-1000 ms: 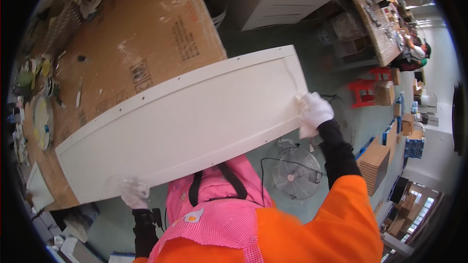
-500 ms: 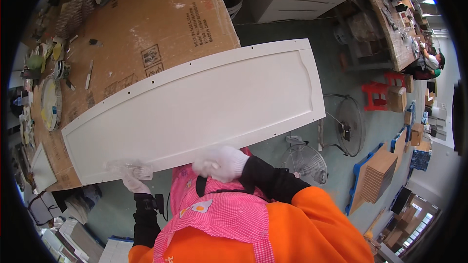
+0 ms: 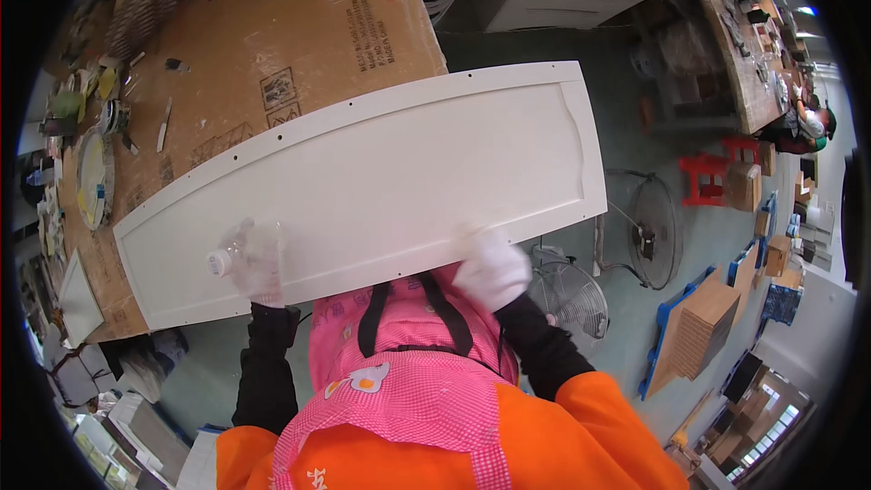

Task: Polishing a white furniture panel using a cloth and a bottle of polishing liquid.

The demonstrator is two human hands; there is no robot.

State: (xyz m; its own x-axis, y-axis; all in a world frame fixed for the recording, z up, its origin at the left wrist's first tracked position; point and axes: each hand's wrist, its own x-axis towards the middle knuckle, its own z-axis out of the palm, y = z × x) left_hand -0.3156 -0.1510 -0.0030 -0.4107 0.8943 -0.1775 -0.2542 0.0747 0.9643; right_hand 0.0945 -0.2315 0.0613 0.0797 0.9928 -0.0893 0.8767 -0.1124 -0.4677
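A long white panel [image 3: 381, 172] with a raised border and small dark holes lies across the front of the worktable, its right part reaching past the table's edge. Over its left part, my left hand [image 3: 261, 268], in a white glove, grips a clear plastic bottle [image 3: 238, 243] tipped sideways, white cap toward the left. My right hand [image 3: 494, 270], also white-gloved, is at the panel's near edge, right of the middle. Motion smears its fingers, so whether it holds anything cannot be made out.
Brown cardboard [image 3: 318, 27] covers the worktable. At the left stand a round tub [image 3: 94, 177] and assorted tools. Two floor fans, one of them near my right hand [image 3: 573, 295], a red stool [image 3: 703, 179] and stacked boards [image 3: 708, 327] are to the right. People sit at a far bench.
My left hand has moved up and inward over the panel with the bottle. My right hand has swung right and farther away along the near edge. The panel stays nearly in place.
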